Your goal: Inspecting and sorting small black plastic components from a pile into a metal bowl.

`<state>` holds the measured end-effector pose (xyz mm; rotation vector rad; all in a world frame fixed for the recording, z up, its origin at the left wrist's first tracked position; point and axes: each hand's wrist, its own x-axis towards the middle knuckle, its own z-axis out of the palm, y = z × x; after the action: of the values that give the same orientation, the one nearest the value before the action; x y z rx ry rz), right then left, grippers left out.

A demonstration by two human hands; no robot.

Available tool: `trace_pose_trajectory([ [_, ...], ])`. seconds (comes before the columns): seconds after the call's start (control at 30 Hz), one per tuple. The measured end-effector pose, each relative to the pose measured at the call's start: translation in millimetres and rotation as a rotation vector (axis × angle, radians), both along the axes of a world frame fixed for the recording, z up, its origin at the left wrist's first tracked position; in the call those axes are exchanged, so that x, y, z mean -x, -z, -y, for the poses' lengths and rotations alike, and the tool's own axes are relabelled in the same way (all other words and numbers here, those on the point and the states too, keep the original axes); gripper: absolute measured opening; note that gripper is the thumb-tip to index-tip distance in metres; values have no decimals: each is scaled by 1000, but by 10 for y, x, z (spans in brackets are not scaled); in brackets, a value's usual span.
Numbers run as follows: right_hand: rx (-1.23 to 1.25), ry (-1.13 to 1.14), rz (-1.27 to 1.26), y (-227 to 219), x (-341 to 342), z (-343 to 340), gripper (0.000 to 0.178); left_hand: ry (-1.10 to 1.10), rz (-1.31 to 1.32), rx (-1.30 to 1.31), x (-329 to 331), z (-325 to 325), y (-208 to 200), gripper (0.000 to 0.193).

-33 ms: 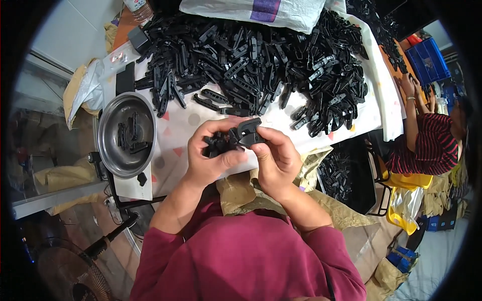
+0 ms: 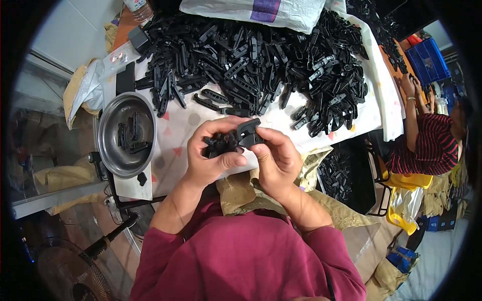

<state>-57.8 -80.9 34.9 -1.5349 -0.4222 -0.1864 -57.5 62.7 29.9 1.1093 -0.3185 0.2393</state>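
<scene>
Over the near edge of the table, my left hand (image 2: 207, 150) is curled around several small black plastic parts (image 2: 217, 144), which bunch between its fingers and thumb. Between the thumb and fingers of my right hand (image 2: 277, 154) is a black plastic piece (image 2: 248, 132) with a notch in its upper side. The two hands are close together, and the piece meets the fingers of the left. Beyond them lies a wide heap of long black plastic parts (image 2: 236, 65). To the left, a round metal bowl (image 2: 105, 145) has a few such parts inside.
A white sack (image 2: 221, 10) rests on the heap's far side. Brown wrapping (image 2: 236, 193) covers my lap, beside a black bin of parts (image 2: 335, 175). A fan (image 2: 70, 271) stands at lower left. At right, a person in a striped top (image 2: 432, 143) handles parts near a blue crate (image 2: 427, 60).
The notched piece has turned very slightly in my fingers. Otherwise both hands stay where they were.
</scene>
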Motion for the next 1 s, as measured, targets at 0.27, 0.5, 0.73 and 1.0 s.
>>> trace_pose_trajectory([
  [0.27,10,-19,-36,-105,38,43,25,-58,187,-195,-82,-78,-22,32],
  [0.5,248,-15,101,-161,-141,108,46,-2,125,-22,-99,-84,-26,28],
  [0.73,462,61,365,-204,-121,42,32,174,-197,350,-12,-38,60,37],
  [1.0,602,-42,41,136,-381,152,50,-533,-326,-54,141,-704,95,29],
])
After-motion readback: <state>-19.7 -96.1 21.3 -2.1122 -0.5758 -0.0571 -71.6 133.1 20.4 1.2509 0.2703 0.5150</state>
